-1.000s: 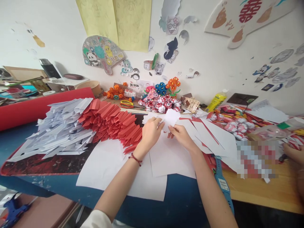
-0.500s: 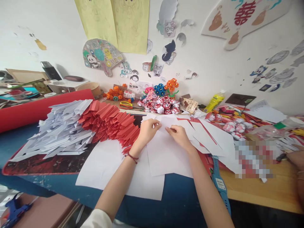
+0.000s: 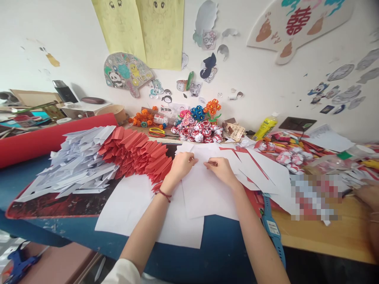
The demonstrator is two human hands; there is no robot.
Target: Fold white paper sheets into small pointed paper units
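My left hand [image 3: 181, 165] and my right hand [image 3: 219, 169] both press down on a small white paper sheet [image 3: 201, 157] lying on a spread of larger white sheets [image 3: 207, 193]. Fingers of each hand are curled, pinching the paper's near edge flat on the table. A thin red cord circles my left wrist. Just left of my left hand lies a row of folded red paper pieces [image 3: 139, 152], and further left a heap of folded white pieces [image 3: 77, 161].
Paper flowers and red-white paper balls [image 3: 201, 132] crowd the back by the wall, with a yellow bottle [image 3: 265, 127]. A red roll [image 3: 44, 136] lies far left. Another person's hand [image 3: 367, 193] shows at the right edge. A blue glue gun [image 3: 17, 264] lies low left.
The small white sheet was held up off the table a second ago; it now lies flat, with both hands lowered onto it.
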